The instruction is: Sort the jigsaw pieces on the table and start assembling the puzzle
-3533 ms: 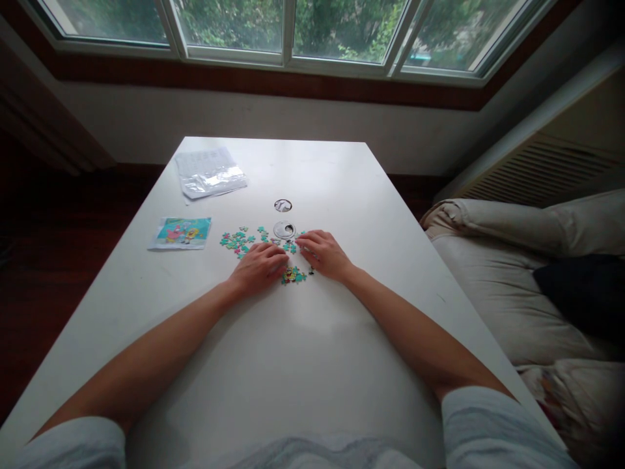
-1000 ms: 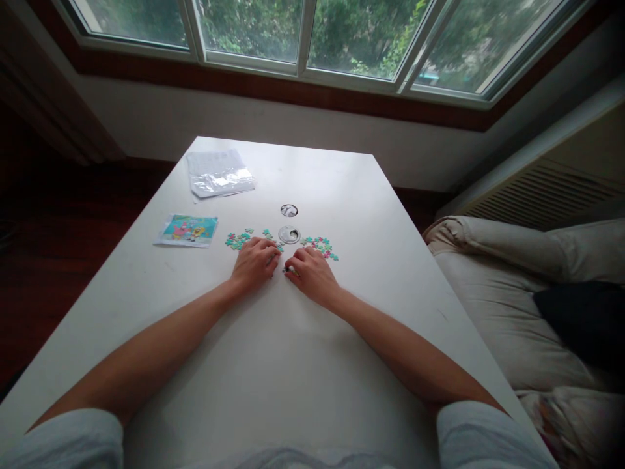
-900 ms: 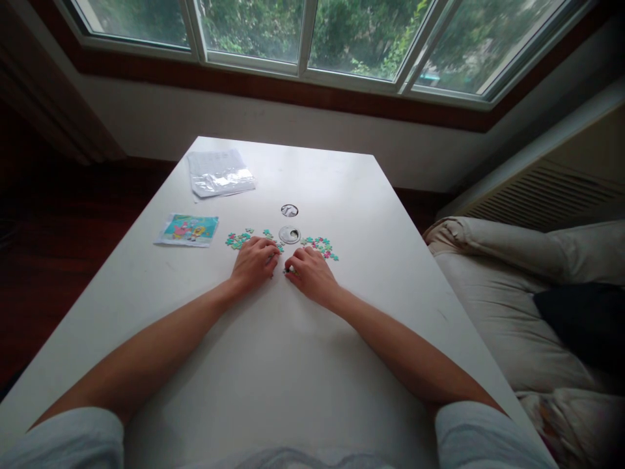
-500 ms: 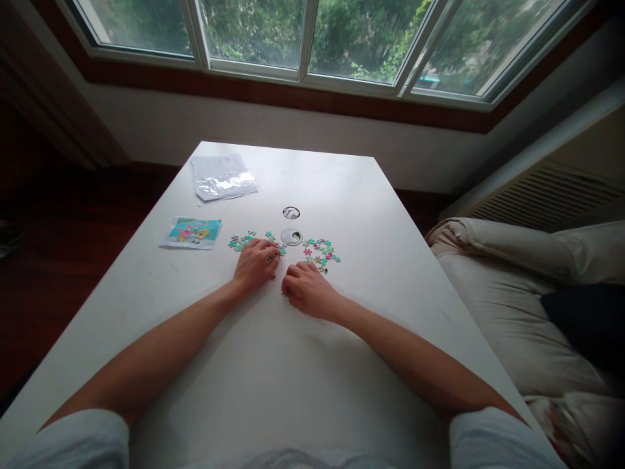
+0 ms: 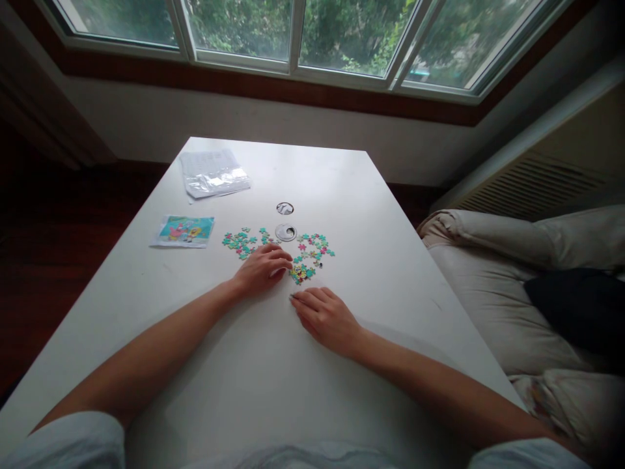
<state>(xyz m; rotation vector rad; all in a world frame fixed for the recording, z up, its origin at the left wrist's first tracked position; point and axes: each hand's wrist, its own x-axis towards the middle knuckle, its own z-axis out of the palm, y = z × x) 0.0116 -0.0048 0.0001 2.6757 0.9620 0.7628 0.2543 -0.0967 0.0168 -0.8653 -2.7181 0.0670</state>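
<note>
Small turquoise, green, yellow and pink jigsaw puzzle pieces lie on the white table (image 5: 273,391) in loose groups. My left hand (image 5: 266,268) rests over the near edge of the left group of puzzle pieces (image 5: 241,242). Its fingers are bent and slightly apart, their tips beside the middle pile of puzzle pieces (image 5: 301,273); I see nothing held in them. Just nearer to me, my right hand (image 5: 327,318) pinches a small puzzle piece (image 5: 292,297) between thumb and forefinger. Beyond the middle pile lies the right group of puzzle pieces (image 5: 316,245).
A picture sheet with cartoon figures (image 5: 185,231) lies left of the pieces. Behind it is a clear plastic bag with papers (image 5: 215,174). Two round inserts, one grey (image 5: 286,232), sit in the tabletop. A beige sofa (image 5: 469,280) stands to the right, under the window wall.
My right hand has drawn back toward me and right, uncovering the middle pile. My left hand has shifted slightly right and nearer. The view has moved a little.
</note>
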